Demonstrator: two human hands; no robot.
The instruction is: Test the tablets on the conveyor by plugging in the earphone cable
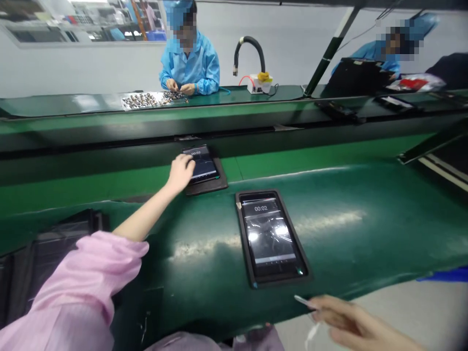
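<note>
My left hand (182,171) reaches out to a tablet (204,165) in a dark tray at the edge of the green belt. Its fingers close over the tablet's left edge; the thumb is hidden. Directly in front of me another tablet (270,234) lies face up in a black foam tray (245,258), its lit screen reading 00:02. At the lower right my right hand (338,317) pinches a thin, pale stick-like piece (302,301), its tip just short of that tray. A white strip or cord hangs below these fingers.
Several dark trays with tablets (62,239) are stacked at the left. Across the belt (314,153), a person in blue (192,68) handles small metal parts (146,100). A white box with a black hose (259,85) stands nearby. Another person works at the far right.
</note>
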